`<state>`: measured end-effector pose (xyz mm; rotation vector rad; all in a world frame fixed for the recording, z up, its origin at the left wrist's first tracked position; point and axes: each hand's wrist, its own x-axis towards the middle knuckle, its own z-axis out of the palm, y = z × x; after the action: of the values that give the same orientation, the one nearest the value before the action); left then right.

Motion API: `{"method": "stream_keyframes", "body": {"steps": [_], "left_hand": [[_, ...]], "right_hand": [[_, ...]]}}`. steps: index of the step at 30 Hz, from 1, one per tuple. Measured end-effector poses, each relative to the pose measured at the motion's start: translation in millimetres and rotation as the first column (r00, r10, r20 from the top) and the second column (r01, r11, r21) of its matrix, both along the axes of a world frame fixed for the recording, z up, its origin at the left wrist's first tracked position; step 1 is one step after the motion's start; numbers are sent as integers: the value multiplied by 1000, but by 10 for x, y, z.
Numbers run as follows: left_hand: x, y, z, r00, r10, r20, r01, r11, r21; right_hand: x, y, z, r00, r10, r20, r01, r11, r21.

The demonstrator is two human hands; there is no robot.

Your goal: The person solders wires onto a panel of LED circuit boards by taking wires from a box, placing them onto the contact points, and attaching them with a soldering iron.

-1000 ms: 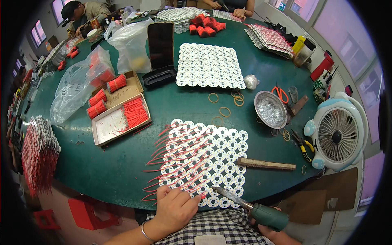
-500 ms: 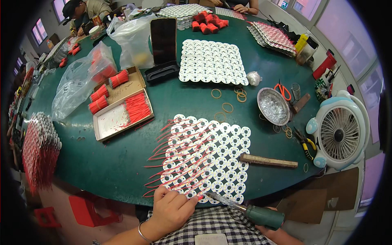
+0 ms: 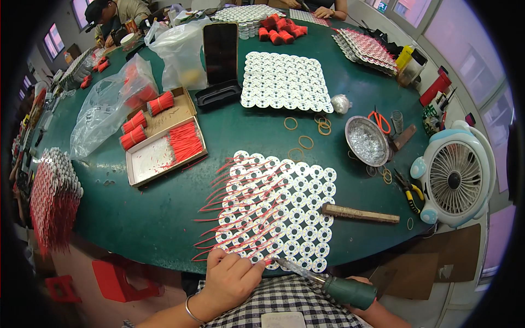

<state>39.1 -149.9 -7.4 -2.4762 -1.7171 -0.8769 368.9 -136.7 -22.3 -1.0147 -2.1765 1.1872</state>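
Note:
Nearest to me on the green table lies a sheet of round white LED boards [image 3: 309, 217], with many red wires [image 3: 240, 188] across its left part. At the sheet's near edge, my left hand [image 3: 234, 276] is closed in a pinch on a short red wire [image 3: 268, 262]. My right hand [image 3: 365, 303] is wrapped around the green handle of a soldering iron [image 3: 350, 291], partly hidden by it. The iron slants up and left, its tip close to the pinched wire; whether they touch I cannot tell. A wooden stick [image 3: 361, 214] rests on the sheet's right edge.
An open cardboard box [image 3: 134, 174] of red wires sits to the left. To the right are a metal bowl [image 3: 366, 141], yellow-handled pliers [image 3: 413, 194] and a fan [image 3: 455, 177]. Another board sheet [image 3: 284, 82] lies beyond. Two other people sit across the table.
The soldering iron's handle has shifted slightly left and down in my right hand, its tip staying near the wire. My left hand keeps nearly the same place.

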Motion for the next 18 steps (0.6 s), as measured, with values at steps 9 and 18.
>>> {"method": "stream_keyframes", "body": {"steps": [9,18], "left_hand": [[36,15,55,999,37,36,-39,997,60],[67,-69,16,999,-26,31,24,998,58]], "right_hand": [[76,-129,8,991,-118,-71,116,993,-32],[70,-274,57,952,-285,-111,271,954,-129]]}}
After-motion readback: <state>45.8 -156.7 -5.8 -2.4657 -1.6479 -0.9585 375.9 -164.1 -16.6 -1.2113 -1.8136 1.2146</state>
